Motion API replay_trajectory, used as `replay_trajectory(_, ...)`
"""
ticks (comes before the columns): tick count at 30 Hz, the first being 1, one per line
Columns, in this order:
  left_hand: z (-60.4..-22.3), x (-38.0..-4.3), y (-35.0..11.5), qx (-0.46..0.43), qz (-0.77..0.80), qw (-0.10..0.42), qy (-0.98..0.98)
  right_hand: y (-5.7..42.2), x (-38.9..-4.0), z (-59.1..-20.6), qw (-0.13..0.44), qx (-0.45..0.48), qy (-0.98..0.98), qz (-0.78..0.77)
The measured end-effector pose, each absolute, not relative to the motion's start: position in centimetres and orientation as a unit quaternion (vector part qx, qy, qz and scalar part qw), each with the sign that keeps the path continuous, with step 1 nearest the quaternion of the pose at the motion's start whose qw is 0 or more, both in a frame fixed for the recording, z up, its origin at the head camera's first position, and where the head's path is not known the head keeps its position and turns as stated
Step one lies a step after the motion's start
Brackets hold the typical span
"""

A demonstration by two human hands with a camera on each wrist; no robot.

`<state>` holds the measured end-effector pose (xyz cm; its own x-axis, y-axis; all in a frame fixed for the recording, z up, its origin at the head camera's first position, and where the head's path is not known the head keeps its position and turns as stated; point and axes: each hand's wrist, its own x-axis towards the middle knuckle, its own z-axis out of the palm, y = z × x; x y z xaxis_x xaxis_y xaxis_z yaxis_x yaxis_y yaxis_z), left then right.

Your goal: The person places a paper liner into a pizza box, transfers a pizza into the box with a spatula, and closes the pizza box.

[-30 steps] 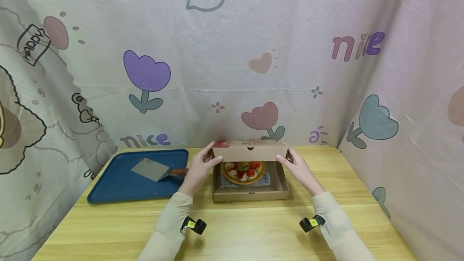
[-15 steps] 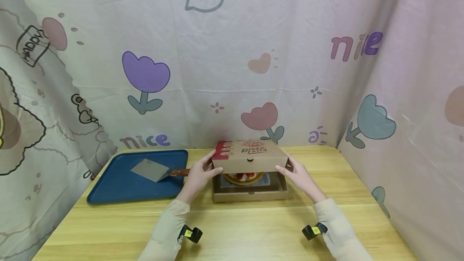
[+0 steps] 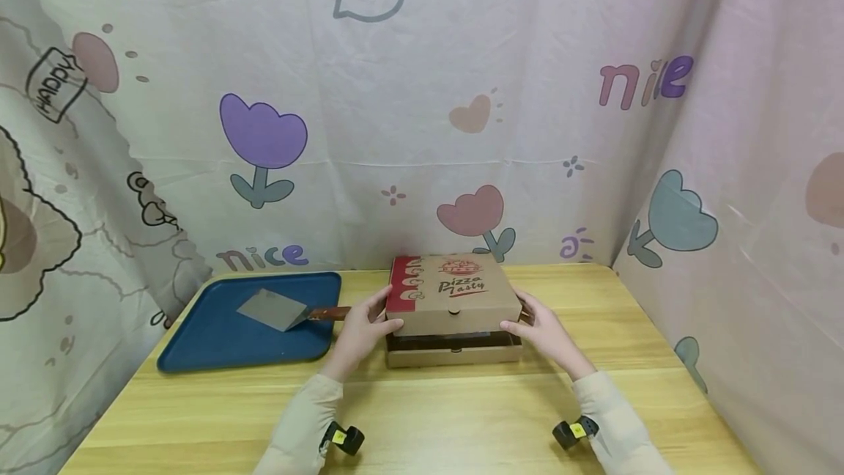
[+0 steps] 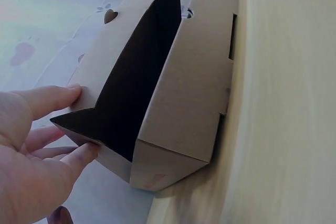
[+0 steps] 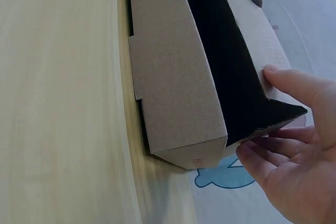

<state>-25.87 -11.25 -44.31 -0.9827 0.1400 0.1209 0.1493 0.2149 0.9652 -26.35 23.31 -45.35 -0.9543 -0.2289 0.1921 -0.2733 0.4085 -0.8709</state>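
Note:
A cardboard pizza box (image 3: pixel 455 356) stands on the table with its printed lid (image 3: pixel 461 284) tilted low over the base. A dark gap shows between lid and base at the front, and the box's inside is hidden. My left hand (image 3: pixel 359 328) holds the lid's front left corner, thumb on the front flap (image 4: pixel 107 45) and fingers at the side. At the opposite front corner, my right hand (image 3: pixel 549 327) grips the lid the same way, its thumb on the front flap (image 5: pixel 257 35) in the right wrist view.
Left of the box lies a blue tray (image 3: pixel 198 343). A metal pizza server (image 3: pixel 273 309) rests on it, its wooden handle (image 3: pixel 327 313) reaching over the tray's right edge near my left hand. A patterned cloth (image 3: pixel 395 94) hangs behind the wooden table (image 3: pixel 455 424).
Both hands have brought the lid down toward the base. The pizza seen inside earlier is now covered, and the lid's printed top has come into view. Tray and server stay put.

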Motion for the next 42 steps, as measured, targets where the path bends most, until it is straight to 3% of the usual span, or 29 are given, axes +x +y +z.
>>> replay_trajectory(35,-45.5,-25.3,-11.1,-0.1,-0.572,-0.005,-0.814,23.5,-26.2,-46.2,0.027,0.16,-0.867,0.472)
replay_trajectory(42,-45.5,-25.4,-11.1,-0.064,-0.575,-0.027,-0.816,23.6,-26.4,-46.3,0.021,0.151,-0.872,0.465)
